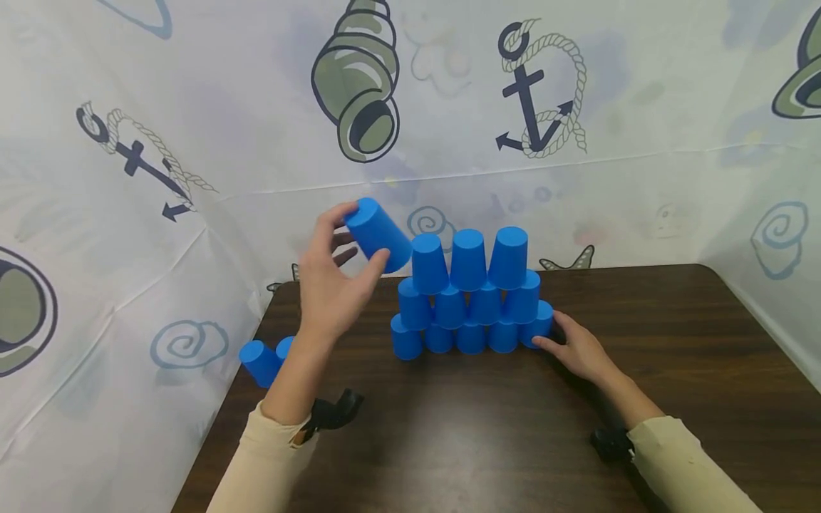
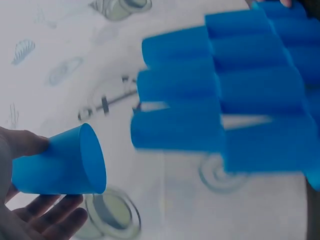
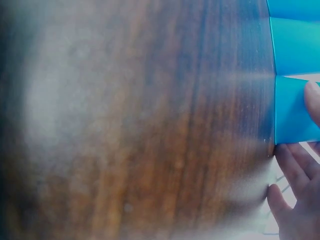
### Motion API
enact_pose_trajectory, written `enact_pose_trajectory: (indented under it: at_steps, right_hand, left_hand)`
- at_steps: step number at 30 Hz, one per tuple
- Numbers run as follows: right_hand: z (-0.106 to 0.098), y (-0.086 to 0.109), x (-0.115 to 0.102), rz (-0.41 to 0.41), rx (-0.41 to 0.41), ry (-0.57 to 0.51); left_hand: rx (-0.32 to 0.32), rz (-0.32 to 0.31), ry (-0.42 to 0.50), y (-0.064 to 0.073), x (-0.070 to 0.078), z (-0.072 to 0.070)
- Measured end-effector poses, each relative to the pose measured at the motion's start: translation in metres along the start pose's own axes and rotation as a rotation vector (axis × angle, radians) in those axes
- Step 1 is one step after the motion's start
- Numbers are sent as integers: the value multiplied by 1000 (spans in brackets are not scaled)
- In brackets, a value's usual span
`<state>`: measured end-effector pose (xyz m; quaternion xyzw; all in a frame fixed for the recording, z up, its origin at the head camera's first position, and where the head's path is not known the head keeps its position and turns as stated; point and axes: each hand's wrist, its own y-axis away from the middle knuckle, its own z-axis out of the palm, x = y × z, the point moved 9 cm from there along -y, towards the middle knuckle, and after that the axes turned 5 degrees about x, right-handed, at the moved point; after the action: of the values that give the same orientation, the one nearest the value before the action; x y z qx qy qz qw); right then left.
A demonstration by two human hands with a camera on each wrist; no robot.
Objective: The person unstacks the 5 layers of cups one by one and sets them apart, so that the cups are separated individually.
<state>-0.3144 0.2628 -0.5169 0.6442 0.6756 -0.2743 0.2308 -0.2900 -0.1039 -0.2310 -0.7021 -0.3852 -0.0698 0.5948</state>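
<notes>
Up and left of a stacked wall of blue cups (image 1: 468, 306), my left hand (image 1: 336, 278) holds a blue cup (image 1: 378, 235) between thumb and fingers. That cup is tilted, its closed end toward the upper left; its open mouth shows in the left wrist view (image 2: 93, 159). The wall has three tiers of upside-down cups, with three in the top tier. At its lower right, my right hand (image 1: 580, 349) grips the end cup (image 1: 537, 324) of the bottom tier, thumb in front and fingers beyond. In the right wrist view the thumb (image 3: 313, 100) lies against that cup.
Two more blue cups (image 1: 259, 362) stand at the left side of the dark wooden table (image 1: 449, 434), partly hidden by my left forearm. A white sheet (image 1: 442, 107) printed with shells and anchors hangs behind the table and along its sides.
</notes>
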Motion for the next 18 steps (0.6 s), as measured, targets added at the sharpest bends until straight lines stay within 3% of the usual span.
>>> enact_pose_trajectory:
  at_steps: [4,7,13,18]
  right_hand:
    - [0,0,0,3,-3,2]
    - [-1,0,-1,0,0,0]
    - [0,0,0,11,-7,9]
    - [1,0,0,19,-8,16]
  left_hand:
    - [10,-28,-65,23,-28,-29]
    - [-12,-78,-118,44,-54,-42]
    - [-95,-205,-276,87,-107,-53]
    - [-197,-240,-432,117,-140,-55]
